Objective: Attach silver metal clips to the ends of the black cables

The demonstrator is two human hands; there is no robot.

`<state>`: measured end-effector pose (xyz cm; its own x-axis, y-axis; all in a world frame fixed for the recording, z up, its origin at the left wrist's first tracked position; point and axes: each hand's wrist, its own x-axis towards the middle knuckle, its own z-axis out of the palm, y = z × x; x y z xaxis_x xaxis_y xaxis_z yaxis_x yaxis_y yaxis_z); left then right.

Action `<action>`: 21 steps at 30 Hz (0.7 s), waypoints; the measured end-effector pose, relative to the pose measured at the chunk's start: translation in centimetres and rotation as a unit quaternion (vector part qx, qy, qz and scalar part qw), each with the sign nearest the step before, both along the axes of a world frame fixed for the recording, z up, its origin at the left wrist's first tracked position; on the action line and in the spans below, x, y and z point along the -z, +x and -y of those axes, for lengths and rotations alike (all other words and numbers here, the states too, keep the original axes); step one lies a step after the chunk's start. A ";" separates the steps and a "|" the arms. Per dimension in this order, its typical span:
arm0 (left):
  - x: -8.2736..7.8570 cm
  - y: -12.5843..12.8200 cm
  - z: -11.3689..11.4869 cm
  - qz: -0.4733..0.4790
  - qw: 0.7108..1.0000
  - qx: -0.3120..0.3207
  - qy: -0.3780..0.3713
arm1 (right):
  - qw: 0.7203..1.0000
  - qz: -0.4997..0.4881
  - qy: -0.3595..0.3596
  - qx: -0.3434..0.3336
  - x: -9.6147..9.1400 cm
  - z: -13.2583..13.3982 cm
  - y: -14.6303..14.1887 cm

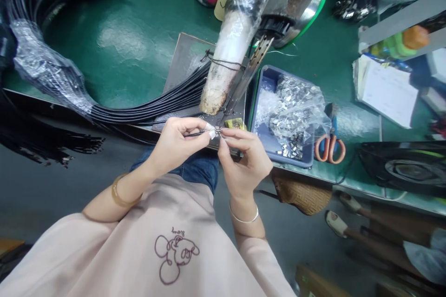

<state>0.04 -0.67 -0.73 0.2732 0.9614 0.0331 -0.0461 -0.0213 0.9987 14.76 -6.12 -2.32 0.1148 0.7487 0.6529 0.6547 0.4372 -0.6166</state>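
Observation:
My left hand point(181, 141) is closed on a thin black cable point(195, 134), with white wrapping on its fingertips. At the cable's end, my right hand point(245, 155) pinches a tiny metal connector point(219, 132), and the fingertips of both hands nearly meet there. How far the connector sits over the cable end is too small to tell. Behind the hands runs a thick bundle of black cables point(149, 109), bound in clear plastic wrap point(52, 69). Just beyond my fingers are the lower end of a white wrapped tube point(223, 65) and a slim metal bar point(249, 72).
A blue tray point(310, 160) of small metal pieces in plastic bags stands at the right, beside orange-handled scissors point(329, 148). Farther right lie papers point(386, 88) and a black fan point(411, 169). More black cables point(52, 134) hang off the left edge. Another person's legs point(376, 241) show lower right.

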 end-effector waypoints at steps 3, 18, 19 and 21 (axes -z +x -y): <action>-0.3 0.2 -0.2 -0.017 1.000 -0.005 0.012 | 1.000 0.011 0.001 0.007 -0.1 -0.3 0.1; -0.5 0.0 -0.4 -0.045 0.999 0.018 0.010 | 0.999 0.045 0.012 0.015 -0.4 -0.1 0.3; -0.4 0.0 -0.4 -0.049 0.999 0.023 0.010 | 0.999 0.047 0.008 0.015 -0.3 0.0 0.3; -0.3 0.0 -0.4 -0.052 0.998 0.028 0.011 | 0.998 0.053 0.003 0.014 -0.3 0.0 0.4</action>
<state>0.06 -0.29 -0.46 0.3302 0.9437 0.0223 0.0560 -0.0432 0.9975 15.16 -6.13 -2.01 0.0661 0.7429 0.6662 0.7282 0.4205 -0.5411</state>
